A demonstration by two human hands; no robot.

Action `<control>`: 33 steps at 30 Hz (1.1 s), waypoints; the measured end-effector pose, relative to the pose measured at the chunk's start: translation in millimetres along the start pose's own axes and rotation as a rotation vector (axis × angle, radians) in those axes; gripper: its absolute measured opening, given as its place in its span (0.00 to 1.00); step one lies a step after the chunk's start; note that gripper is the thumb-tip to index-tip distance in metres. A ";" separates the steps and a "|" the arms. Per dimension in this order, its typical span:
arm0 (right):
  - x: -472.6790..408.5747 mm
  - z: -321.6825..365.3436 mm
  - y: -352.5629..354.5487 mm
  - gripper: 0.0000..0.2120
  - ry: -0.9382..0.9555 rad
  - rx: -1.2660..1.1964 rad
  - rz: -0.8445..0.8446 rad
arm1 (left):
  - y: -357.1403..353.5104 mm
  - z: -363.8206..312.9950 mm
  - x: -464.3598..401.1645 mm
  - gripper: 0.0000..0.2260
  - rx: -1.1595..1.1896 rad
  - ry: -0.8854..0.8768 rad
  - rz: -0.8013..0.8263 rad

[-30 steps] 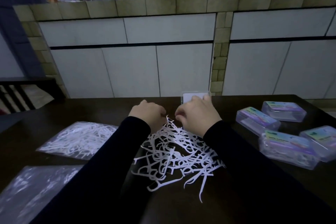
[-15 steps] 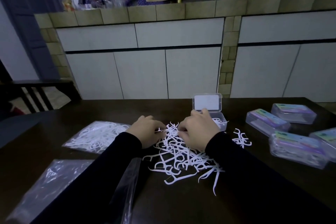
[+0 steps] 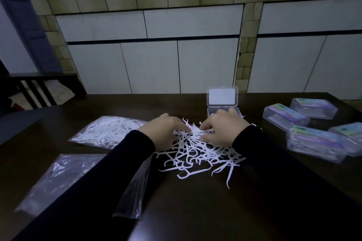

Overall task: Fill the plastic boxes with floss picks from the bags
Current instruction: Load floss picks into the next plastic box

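Observation:
A loose pile of white floss picks (image 3: 197,155) lies on the dark table (image 3: 195,211) in front of me. My left hand (image 3: 163,133) and my right hand (image 3: 224,130) sit on the far side of the pile, fingertips close together, fingers curled and pinching picks between them. Just behind my right hand stands a clear plastic box (image 3: 211,111) with its lid (image 3: 222,97) raised; a few picks show at its rim. A sealed bag of floss picks (image 3: 109,131) lies to the left.
Several closed, filled boxes with coloured labels (image 3: 315,143) lie at the right of the table. An empty clear bag (image 3: 58,174) lies at the near left, and another (image 3: 135,191) under my left forearm. White cabinet doors (image 3: 152,64) stand beyond the table's far edge.
My hands have stayed at the top of the pile and drawn their fingertips closer together. The view has shifted, so the open box now shows behind my right hand.

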State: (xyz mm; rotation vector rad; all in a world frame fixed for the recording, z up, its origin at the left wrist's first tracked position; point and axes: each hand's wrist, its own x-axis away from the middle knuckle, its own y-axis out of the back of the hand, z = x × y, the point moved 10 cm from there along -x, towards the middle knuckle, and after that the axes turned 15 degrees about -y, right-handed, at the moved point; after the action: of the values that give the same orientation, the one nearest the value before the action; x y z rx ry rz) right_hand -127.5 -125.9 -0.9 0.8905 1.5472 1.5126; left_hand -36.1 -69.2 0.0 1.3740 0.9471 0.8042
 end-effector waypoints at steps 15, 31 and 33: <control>-1.6 -23.2 10.8 0.16 -0.031 -0.077 0.018 | 10.9 -9.5 0.2 0.15 -0.028 -0.050 -0.093; -2.2 -55.7 24.8 0.09 -0.100 -0.455 0.042 | 32.2 -13.1 4.7 0.05 -0.107 -0.134 -0.400; 0.7 -52.5 31.9 0.08 -0.060 -0.506 0.029 | 40.3 -14.1 7.9 0.04 -0.147 -0.121 -0.464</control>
State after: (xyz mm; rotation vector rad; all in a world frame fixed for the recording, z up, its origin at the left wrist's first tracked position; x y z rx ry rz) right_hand -175.9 -147.5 30.2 0.6553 1.0354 1.7693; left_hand -42.8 -53.8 40.0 1.0079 1.0367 0.4237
